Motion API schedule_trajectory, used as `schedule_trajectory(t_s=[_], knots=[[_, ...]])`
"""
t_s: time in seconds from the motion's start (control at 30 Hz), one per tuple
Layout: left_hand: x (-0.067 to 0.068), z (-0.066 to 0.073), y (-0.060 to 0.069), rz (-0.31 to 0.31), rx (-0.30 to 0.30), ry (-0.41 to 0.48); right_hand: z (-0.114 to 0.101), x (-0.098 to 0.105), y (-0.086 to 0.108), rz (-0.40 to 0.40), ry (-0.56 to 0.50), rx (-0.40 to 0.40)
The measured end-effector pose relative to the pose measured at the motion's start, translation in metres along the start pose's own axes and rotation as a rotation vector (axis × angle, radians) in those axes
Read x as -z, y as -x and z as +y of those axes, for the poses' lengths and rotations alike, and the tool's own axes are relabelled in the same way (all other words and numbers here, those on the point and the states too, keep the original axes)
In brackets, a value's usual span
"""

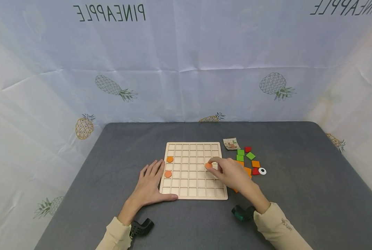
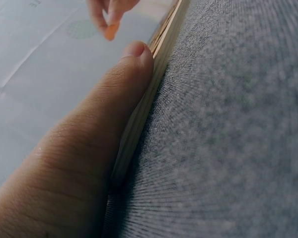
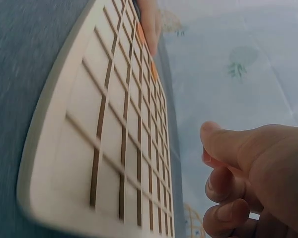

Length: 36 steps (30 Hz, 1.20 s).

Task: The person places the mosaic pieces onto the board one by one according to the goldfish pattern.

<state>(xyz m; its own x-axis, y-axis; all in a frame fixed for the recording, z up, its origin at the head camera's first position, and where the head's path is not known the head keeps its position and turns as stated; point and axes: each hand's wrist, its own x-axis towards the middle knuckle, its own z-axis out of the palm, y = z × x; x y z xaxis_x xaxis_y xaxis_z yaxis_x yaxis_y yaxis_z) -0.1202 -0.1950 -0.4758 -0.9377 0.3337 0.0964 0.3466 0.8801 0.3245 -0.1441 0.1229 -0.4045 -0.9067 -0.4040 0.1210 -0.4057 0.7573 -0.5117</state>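
Note:
A pale wooden grid board [image 1: 189,170] lies flat on the grey table. Two orange discs, an upper one [image 1: 170,159] and a lower one [image 1: 168,174], sit along its left side. My left hand [image 1: 151,185] rests against the board's lower left corner, fingers straight along the left edge and thumb along the front edge. Over the right part of the board my right hand [image 1: 233,172] pinches another orange disc [image 1: 208,166] between thumb and finger. The left wrist view shows that disc [image 2: 111,31] held above the board; in the right wrist view the thumb mostly hides it.
Right of the board lie green squares [image 1: 240,152], red pieces [image 1: 248,149], orange squares [image 1: 256,164] and a white ring with a dark centre [image 1: 262,171]. My right hand partly covers this group. A small grid-patterned card [image 1: 231,143] lies behind them. A pineapple-print cloth [image 1: 186,93] hangs behind the table.

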Motion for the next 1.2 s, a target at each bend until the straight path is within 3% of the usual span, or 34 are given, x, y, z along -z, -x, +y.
schedule_trajectory(t_s=[0.63,0.9,1.2], knots=[[0.0,0.001,0.0,0.001,0.004,-0.005,-0.037,-0.031,-0.015,-0.074,-0.026,0.051],[0.001,0.002,0.0,0.008,-0.005,0.004,-0.047,-0.042,-0.02,-0.089,-0.037,0.098],[-0.001,0.0,0.0,0.017,-0.012,-0.002,-0.054,-0.059,-0.025,-0.147,-0.081,0.094]])
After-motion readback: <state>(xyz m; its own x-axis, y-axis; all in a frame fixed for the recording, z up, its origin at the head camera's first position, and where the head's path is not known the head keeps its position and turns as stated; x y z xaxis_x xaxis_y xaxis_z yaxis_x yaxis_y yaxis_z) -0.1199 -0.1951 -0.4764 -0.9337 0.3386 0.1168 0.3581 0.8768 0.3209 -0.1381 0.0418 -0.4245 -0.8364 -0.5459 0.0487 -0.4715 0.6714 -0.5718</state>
